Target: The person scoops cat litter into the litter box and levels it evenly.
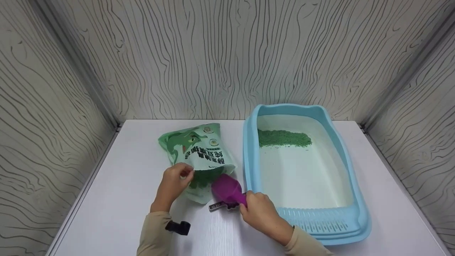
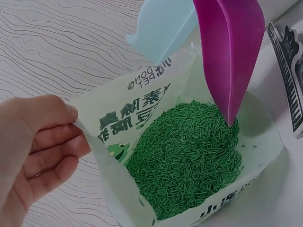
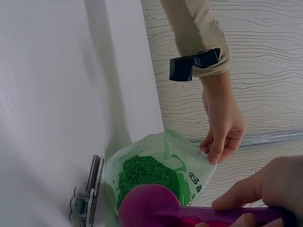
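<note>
A light green bag (image 1: 199, 147) of cat litter lies on the table with its mouth toward me. Inside it show dark green litter pellets (image 2: 184, 156). My left hand (image 1: 176, 179) pinches the upper edge of the bag's mouth between thumb and finger, holding it raised. With its fingers curled round the handle, my right hand (image 1: 261, 213) grips a purple scoop (image 1: 226, 188). The scoop's tip is at the bag's mouth, over the pellets in the left wrist view (image 2: 229, 71).
To the right stands a light blue litter box (image 1: 250, 156) with a slotted front step. A strip of green pellets (image 1: 284, 138) lies at its back left. A dark toothed clip (image 1: 217, 206) lies on the table between bag and box. Patterned walls (image 1: 220, 60) enclose the table.
</note>
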`<action>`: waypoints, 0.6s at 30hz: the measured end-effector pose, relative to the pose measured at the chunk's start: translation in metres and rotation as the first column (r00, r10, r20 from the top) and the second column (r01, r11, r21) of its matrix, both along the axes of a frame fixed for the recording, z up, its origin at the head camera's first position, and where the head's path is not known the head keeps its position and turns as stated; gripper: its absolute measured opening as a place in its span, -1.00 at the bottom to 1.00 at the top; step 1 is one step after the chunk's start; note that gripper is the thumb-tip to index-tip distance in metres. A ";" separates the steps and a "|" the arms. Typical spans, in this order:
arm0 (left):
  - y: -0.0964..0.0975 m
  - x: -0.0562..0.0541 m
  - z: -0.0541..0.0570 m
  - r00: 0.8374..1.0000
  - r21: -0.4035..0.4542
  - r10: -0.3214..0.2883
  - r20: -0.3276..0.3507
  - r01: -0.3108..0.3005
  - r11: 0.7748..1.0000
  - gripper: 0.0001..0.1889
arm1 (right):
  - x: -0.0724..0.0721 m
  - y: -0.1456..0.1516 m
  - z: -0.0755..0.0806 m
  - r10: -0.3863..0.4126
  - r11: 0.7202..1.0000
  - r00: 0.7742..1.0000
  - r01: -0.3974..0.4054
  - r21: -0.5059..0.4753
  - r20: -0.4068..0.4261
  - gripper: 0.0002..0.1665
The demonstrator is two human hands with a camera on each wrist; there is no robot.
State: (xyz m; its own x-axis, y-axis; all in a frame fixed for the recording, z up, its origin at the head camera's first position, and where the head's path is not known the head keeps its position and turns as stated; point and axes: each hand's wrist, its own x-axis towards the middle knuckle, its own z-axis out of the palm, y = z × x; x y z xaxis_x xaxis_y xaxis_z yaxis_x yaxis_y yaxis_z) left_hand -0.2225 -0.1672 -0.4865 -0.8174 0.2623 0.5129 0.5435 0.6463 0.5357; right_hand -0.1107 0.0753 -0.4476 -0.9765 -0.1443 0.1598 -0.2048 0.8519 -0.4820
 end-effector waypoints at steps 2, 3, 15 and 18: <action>0.000 0.000 0.000 1.000 0.001 -0.001 -0.002 0.001 1.000 -0.97 | -0.001 -0.002 0.001 -0.002 1.000 1.000 0.002 0.013 -0.008 -0.82; 0.000 0.000 0.000 1.000 0.001 0.000 -0.002 0.000 1.000 -0.96 | -0.001 -0.002 0.001 -0.002 1.000 1.000 0.002 0.020 -0.013 -0.82; 0.000 0.000 0.001 1.000 0.004 0.002 0.014 -0.002 1.000 -0.96 | -0.003 -0.007 0.002 -0.025 0.995 0.999 0.028 0.095 -0.027 -0.81; 0.000 0.000 0.000 1.000 0.006 0.000 0.008 0.000 1.000 -0.95 | -0.005 -0.010 0.001 -0.034 0.990 0.999 0.037 0.135 -0.026 -0.79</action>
